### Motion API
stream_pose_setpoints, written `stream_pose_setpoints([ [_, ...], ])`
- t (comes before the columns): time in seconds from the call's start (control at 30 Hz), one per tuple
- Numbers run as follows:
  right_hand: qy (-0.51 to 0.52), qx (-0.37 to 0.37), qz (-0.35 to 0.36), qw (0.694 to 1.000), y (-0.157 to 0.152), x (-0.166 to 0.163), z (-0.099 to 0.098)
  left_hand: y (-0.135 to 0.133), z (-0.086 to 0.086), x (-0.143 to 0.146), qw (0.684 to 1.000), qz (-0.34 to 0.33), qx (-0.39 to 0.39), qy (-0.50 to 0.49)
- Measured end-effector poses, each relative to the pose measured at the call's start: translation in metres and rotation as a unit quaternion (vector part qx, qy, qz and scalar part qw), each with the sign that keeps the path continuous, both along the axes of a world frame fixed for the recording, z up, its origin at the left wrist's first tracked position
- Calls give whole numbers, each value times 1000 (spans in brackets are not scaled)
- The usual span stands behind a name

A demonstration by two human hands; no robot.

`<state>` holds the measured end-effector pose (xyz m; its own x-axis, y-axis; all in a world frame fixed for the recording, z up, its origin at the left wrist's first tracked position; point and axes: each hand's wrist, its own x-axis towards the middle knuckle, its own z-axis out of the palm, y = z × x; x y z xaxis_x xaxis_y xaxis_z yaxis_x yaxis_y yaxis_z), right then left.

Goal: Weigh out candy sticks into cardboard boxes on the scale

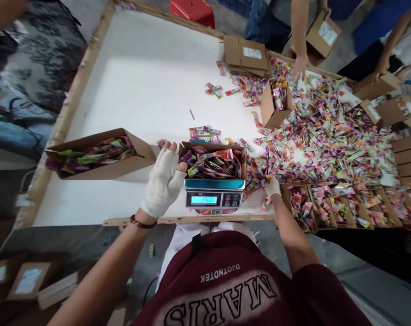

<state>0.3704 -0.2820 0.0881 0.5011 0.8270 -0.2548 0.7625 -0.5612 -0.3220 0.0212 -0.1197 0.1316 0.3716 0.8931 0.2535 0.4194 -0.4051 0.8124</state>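
My left hand [164, 179], in a white fingerless glove, rests with fingers spread against the left side of a cardboard box [212, 160] full of colourful sachets. That box sits on a small digital scale [214, 194] with a lit display. My right hand [271, 186], also gloved, is closed on a few sachets at the near edge of the big sachet pile [327, 131], just right of the scale.
A long sachet-filled box [97, 154] lies to the left on the white table [140, 86]. More filled boxes [341, 208] line the near right edge. An upright box [275, 102] stands mid-table. Other people's hands [298, 68] and flat boxes [246, 54] are at the far side.
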Motion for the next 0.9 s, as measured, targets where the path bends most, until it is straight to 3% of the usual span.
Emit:
stream_pose_setpoints([
  [0.1, -3, -3, -16, 1000, 6, 29, 20, 13, -5, 11, 999, -10, -14, -33],
  [0.23, 23, 63, 34, 997, 18, 51, 91, 19, -10, 28, 997, -32, -34, -63],
  [0.3, 74, 143, 105, 981, 37, 36, 123, 19, -12, 33, 996, -20, -34, -85],
  [0.37, 131, 199, 173, 956, 68, 0, 137, 17, -13, 37, 994, -10, -38, -102],
  [0.47, 166, 161, 277, 933, 120, -73, 120, 15, -14, 39, 993, -8, -38, -111],
  [0.53, 135, 47, 337, 930, 147, -113, 94, 14, -13, 39, 994, -5, -33, -106],
  [0.6, 132, -19, 364, 922, 161, -133, 75, 14, -13, 38, 995, -7, -30, -96],
  [0.67, 152, -28, 376, 914, 162, -132, 69, 14, -12, 37, 995, -13, -33, -96],
  [0.77, 179, -11, 392, 902, 145, -102, 80, 14, -11, 28, 993, -7, -31, -115],
  [0.83, 233, 45, 377, 895, 125, -73, 86, 12, -12, 14, 992, 19, -20, -124],
  [0.9, 299, 148, 291, 896, 102, -44, 81, 5, -16, -5, 990, 49, -22, -127],
])
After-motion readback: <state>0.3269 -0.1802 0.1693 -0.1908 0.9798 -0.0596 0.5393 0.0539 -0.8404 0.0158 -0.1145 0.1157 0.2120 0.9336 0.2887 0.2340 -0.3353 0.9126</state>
